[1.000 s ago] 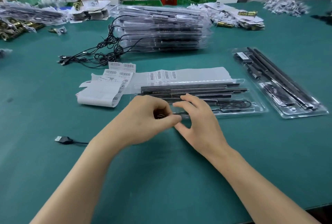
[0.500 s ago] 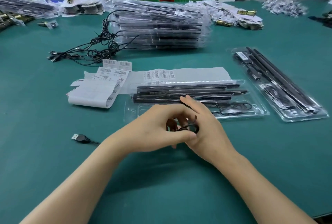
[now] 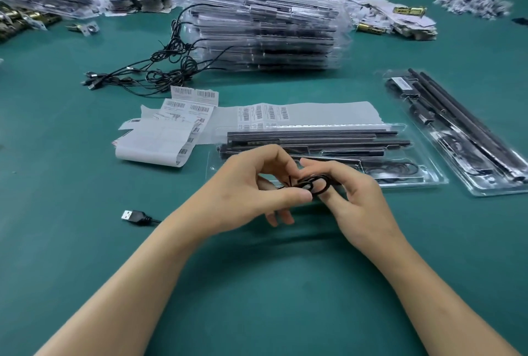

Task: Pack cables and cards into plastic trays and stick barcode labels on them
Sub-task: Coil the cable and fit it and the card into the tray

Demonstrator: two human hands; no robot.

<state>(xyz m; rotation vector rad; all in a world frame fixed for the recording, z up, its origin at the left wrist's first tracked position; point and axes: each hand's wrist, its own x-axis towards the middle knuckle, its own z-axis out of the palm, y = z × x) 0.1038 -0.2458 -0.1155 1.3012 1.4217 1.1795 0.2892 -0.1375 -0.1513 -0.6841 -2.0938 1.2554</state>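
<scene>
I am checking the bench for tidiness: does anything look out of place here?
Yes. Loose black cables lie tangled beside the tray stack, and the label sheets are torn and curling. A USB plug lies apart on the table.

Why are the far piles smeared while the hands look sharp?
Head view: the left hand, right hand and coiled cable are fairly sharp; the whitish pile at the top right edge smears, probably wide-angle softness or head motion. Soft glare sits on the tray stack.
</scene>
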